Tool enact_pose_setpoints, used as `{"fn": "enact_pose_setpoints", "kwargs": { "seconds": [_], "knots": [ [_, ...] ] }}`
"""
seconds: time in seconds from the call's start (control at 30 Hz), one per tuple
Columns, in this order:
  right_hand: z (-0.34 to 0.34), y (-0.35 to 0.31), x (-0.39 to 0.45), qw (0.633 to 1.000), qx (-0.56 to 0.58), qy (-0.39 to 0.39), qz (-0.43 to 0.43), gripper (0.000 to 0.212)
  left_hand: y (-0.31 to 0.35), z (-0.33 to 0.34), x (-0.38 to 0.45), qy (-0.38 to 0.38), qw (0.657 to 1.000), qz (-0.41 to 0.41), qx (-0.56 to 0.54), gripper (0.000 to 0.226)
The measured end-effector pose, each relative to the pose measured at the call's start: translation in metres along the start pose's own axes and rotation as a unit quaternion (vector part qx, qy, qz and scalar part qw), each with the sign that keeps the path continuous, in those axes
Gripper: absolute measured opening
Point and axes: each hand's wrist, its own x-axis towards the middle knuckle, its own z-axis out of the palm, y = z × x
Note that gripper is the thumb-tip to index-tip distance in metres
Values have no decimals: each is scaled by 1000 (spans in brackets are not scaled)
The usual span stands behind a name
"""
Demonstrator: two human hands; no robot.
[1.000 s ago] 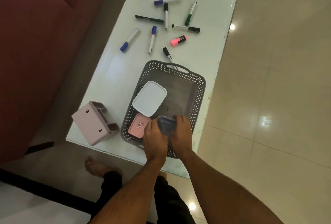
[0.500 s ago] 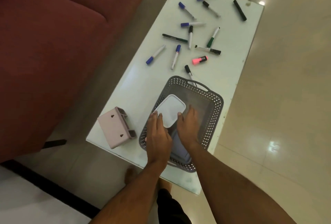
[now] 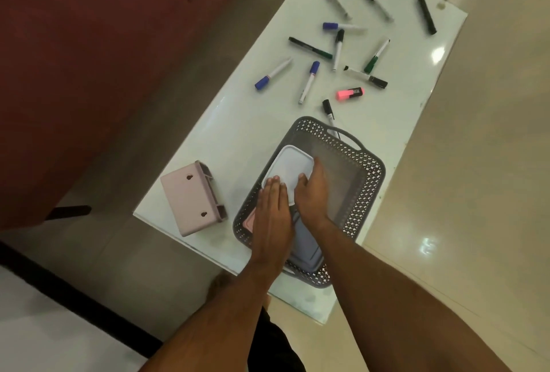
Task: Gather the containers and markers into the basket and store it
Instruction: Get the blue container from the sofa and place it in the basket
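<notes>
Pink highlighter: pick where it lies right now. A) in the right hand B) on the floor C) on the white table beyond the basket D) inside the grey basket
C: the pink highlighter lies on the white table, beyond the grey basket's far rim, among the loose markers.

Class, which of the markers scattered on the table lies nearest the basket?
The black-capped marker at the basket's far rim: its tip runs behind the handle, while every other marker, the pink highlighter included, lies farther up the table.

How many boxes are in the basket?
3, all in the grey basket: white container at its left, pink container in the near-left corner, grey-blue container at the near end. More may be hidden.
</notes>
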Motion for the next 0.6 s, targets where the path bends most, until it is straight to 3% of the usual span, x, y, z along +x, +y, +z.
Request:
{"fn": "enact_pose_setpoints", "kwargs": {
  "seconds": [0.23,0.37,0.5,0.6],
  "knots": [
    [-8,5,-2,998,-15,41,-50,60,6,-2,-1,30,999,-1,-18,66],
    [-7,-20,-7,994,-6,40,-98,54,3,-29,2,150,987,-7,-64,48],
    [8,-54,-14,987,16,25,-160,47,-20,-56,12,232,968,-76,-52,38],
    [27,-77,-24,986,32,-44,-159,47,-46,-65,15,226,951,-205,-58,47]
  ]
}}
